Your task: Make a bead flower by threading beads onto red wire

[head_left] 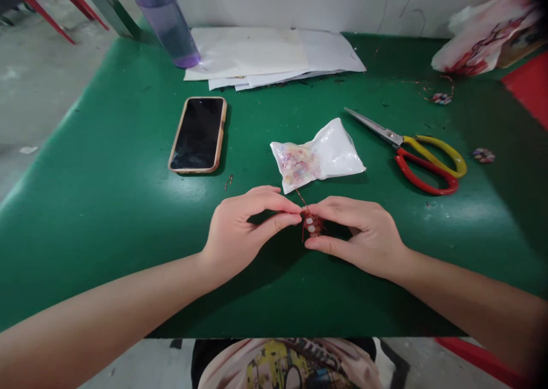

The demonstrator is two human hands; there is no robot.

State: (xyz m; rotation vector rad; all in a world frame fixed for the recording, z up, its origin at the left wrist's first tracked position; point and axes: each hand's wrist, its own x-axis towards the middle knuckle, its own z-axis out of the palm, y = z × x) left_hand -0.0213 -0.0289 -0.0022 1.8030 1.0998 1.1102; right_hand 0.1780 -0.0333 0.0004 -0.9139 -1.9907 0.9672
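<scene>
Between the thumb and fingers of my right hand is a small beaded piece, with pale round beads wrapped in red cord. My left hand is closed in a pinch at the piece's left edge, on the red cord, whose loose end sticks up above the fingertips. Just beyond both hands lies a white packet with a clear side showing pastel beads. How the cord runs inside the piece is too small to make out.
Scissors with red and yellow handles lie right of the packet. Two small beaded pieces, one with trailing cord and another, rest farther right. A phone, a purple bottle, papers and a plastic bag are on the green table.
</scene>
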